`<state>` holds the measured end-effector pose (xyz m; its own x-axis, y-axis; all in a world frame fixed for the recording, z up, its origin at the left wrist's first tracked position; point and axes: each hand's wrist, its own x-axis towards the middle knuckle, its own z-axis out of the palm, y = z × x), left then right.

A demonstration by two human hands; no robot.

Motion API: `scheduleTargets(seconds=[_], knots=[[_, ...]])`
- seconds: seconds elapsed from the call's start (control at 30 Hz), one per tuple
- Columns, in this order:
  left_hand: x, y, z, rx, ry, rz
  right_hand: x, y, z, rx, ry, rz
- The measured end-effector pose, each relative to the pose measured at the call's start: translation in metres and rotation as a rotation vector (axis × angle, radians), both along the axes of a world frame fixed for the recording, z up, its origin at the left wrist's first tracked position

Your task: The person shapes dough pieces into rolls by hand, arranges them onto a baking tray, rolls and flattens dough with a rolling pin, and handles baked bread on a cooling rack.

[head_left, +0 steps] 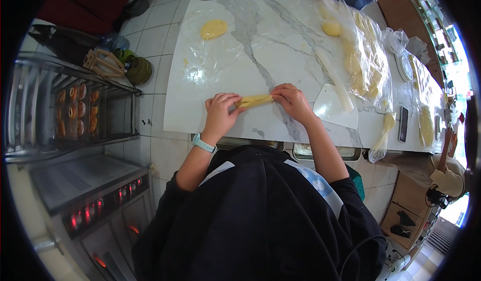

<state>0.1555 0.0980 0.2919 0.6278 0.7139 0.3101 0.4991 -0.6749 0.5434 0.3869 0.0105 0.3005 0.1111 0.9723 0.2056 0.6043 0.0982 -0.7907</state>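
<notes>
Head view: left grip (220, 111), right grip (294, 102) nearly closed on dough roll (255, 100).

VIEW: head-worn left fisheye camera | POSITION: above near edge of marble-patterned table (280, 55) | AXIS: downward, table's near edge crossing mid-frame | RANGE: near; field extends past table's left side

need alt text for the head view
A person's left hand and right hand hold the ends of a yellow dough strip at a marbled white table. Another dough piece lies beyond; a pale rod and plastic-covered dough are at right.
</notes>
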Motion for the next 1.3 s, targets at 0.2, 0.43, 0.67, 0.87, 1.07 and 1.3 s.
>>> scheduleTargets(seconds=[0.2, 0.43, 0.67, 0.87, 1.07, 1.3], knots=[[-0.002, 0.009, -0.003, -0.225, -0.077, -0.091, -0.039, 0.020, 0.017, 0.129, -0.198, 0.076], [-0.014, 0.008, -0.006, -0.116, -0.112, -0.027, -0.050, 0.032, 0.012, 0.170, -0.375, 0.212], [-0.017, 0.005, -0.011, -0.118, -0.164, 0.002, -0.062, 0.032, 0.011, 0.163, -0.382, 0.199], [-0.014, 0.007, -0.018, -0.072, -0.101, -0.017, -0.070, 0.036, 0.015, 0.088, -0.439, 0.186], [-0.013, 0.007, -0.013, -0.047, -0.143, -0.042, -0.069, 0.034, 0.015, 0.025, -0.343, 0.084], [-0.005, 0.005, -0.012, -0.043, -0.141, -0.012, -0.056, 0.031, 0.011, 0.095, -0.296, 0.015]])
